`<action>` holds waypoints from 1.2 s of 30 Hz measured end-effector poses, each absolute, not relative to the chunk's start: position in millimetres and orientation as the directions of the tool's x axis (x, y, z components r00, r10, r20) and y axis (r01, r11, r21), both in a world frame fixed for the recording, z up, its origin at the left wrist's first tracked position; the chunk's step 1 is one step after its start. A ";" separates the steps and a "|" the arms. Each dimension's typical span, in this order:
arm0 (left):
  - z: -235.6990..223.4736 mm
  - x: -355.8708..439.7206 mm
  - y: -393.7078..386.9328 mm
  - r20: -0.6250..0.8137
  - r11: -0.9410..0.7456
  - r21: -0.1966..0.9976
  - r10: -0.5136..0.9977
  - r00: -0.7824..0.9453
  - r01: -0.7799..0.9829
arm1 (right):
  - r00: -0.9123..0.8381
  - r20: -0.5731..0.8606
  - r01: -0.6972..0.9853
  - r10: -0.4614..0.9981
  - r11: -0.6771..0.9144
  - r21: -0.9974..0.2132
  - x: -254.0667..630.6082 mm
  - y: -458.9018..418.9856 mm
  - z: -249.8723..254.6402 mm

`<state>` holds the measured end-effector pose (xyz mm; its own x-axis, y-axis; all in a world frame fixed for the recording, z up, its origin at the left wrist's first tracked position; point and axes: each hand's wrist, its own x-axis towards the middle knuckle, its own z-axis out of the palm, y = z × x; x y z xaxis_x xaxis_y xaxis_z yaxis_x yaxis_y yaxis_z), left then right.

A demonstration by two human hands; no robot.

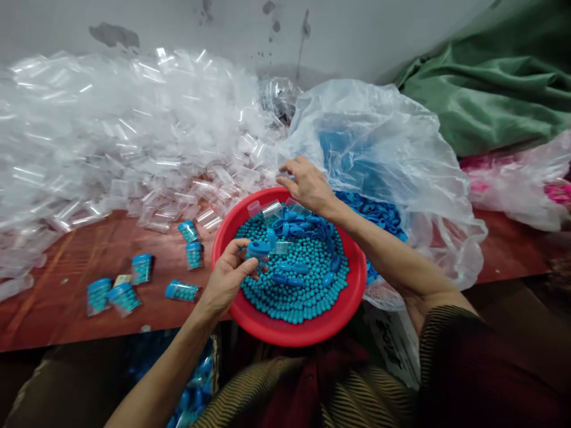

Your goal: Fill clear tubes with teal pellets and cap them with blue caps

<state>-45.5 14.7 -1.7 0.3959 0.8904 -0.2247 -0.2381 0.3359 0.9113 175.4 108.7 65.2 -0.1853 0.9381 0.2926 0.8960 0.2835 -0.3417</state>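
My left hand [229, 273] grips a small clear bottle [259, 261] with a blue cap, its flip lid raised, over the near left part of a red basin [292, 337]. The basin holds many small turquoise beads [294, 306], a heap of blue flip caps [303, 226] and a few clear tubes [272, 209]. Above the basin's far rim is my right hand [307, 183], fingers curved with a gap between thumb and fingertips; I see nothing held there. Several bead-filled bottles with blue caps [141, 268] lie on the red-brown table to the left.
A large pile of clear plastic tubes [134, 131] covers the table's back left. Behind the basin on the right, a translucent plastic bag [379, 119] spills blue caps [377, 215]. Green cloth [495, 89] and a bag with pink pieces [517, 172] are at far right.
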 end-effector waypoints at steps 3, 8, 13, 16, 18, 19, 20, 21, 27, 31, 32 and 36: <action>-2.2 -41.2 10.5 -0.127 0.221 0.956 0.906 0.404 -0.195 | -0.343 0.075 0.879 0.937 0.348 -0.326 187.3 82.8 50.7; 1.3 -29.3 0.6 0.034 0.046 0.981 0.915 0.402 -0.187 | -0.434 -0.191 0.899 0.880 0.411 -0.149 189.8 23.4 -2.0; -3.7 -18.8 -7.1 0.022 0.025 0.992 0.928 0.372 -0.123 | -0.443 -0.144 0.891 0.885 0.417 -0.181 179.4 13.1 -36.4; -5.2 -13.3 -9.5 -0.066 0.101 0.992 0.929 0.364 -0.076 | -0.444 -0.133 0.888 0.886 0.415 -0.196 195.2 27.0 -29.9; -5.5 -8.8 -11.1 -0.144 0.172 0.984 0.912 0.383 -0.040 | -0.430 -0.084 0.885 0.899 0.401 -0.237 207.8 33.9 -14.7; -5.8 -6.1 -11.9 -0.181 0.208 0.978 0.902 0.393 -0.026 | -0.411 -0.024 0.874 0.911 0.387 -0.293 211.7 34.8 -5.0; -6.0 -3.1 -12.7 -0.211 0.237 0.971 0.893 0.398 -0.018 | -0.376 0.063 0.845 0.925 0.370 -0.386 213.2 33.7 5.2; -6.2 0.2 -13.4 -0.229 0.258 0.966 0.888 0.398 -0.018 | -0.327 0.159 0.791 0.932 0.361 -0.493 212.1 30.7 15.0; -2.6 13.8 -15.1 -0.317 0.327 0.944 0.883 0.345 0.030 | -0.335 0.292 0.687 0.896 0.444 -0.576 196.1 16.5 40.2; -0.4 5.0 -15.2 -0.353 0.365 0.931 0.890 0.291 0.011 | -0.320 0.098 0.873 0.942 0.334 -0.356 204.7 19.2 23.2; -0.5 2.1 -15.2 -0.348 0.364 0.931 0.896 0.276 -0.009 | -0.354 -0.018 0.902 0.935 0.336 -0.271 204.3 16.5 16.1; -2.4 -2.5 -15.7 -0.335 0.355 0.934 0.904 0.266 -0.028 | -0.466 -0.329 0.883 0.821 0.453 -0.119 191.3 -0.8 -16.9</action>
<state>-2.5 -15.7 -2.4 0.2659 0.9037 -0.3355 -0.0284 0.3552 0.9344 191.3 -0.8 -16.9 -0.4659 0.8214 -0.3289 0.8833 0.4533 -0.1192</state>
